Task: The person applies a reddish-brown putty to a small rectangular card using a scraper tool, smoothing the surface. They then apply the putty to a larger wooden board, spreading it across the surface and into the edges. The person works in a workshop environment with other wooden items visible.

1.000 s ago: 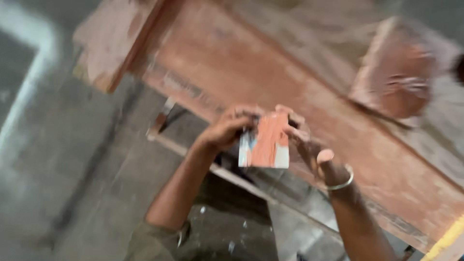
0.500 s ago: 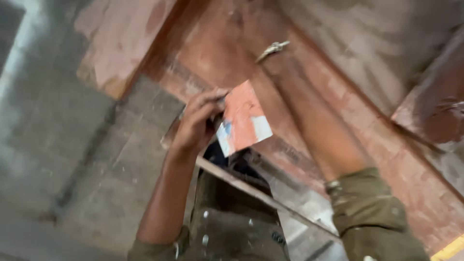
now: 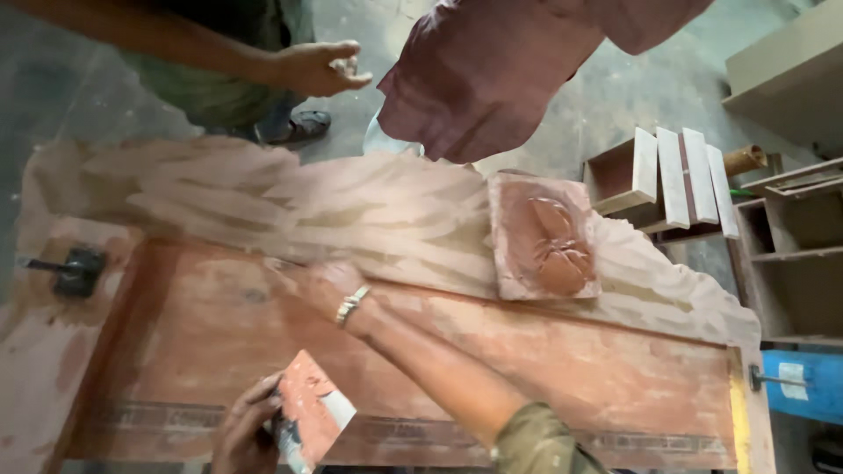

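Observation:
My left hand (image 3: pixel 244 430) is at the bottom edge and grips a square card (image 3: pixel 309 411) smeared with reddish putty, white at one corner. My right arm reaches from the bottom right across a large wooden panel (image 3: pixel 544 369) coated in reddish putty. My right hand (image 3: pixel 320 283), with a metal bracelet on its wrist, lies low on the panel near its upper rim. It is blurred, so I cannot tell whether it holds anything.
A square carved block (image 3: pixel 544 237) with a leaf relief lies on the pale streaked board (image 3: pixel 351 211) behind the panel. Another person's hand (image 3: pixel 320 68) and a maroon-sleeved person (image 3: pixel 527 61) are at the far side. Wooden shelving (image 3: pixel 676 175) stands right, a black fitting (image 3: pixel 75 272) left.
The view has swung to look along the panel. My right hand has stretched out onto the panel, away from the card. My left hand keeps hold of the card, now lower in view.

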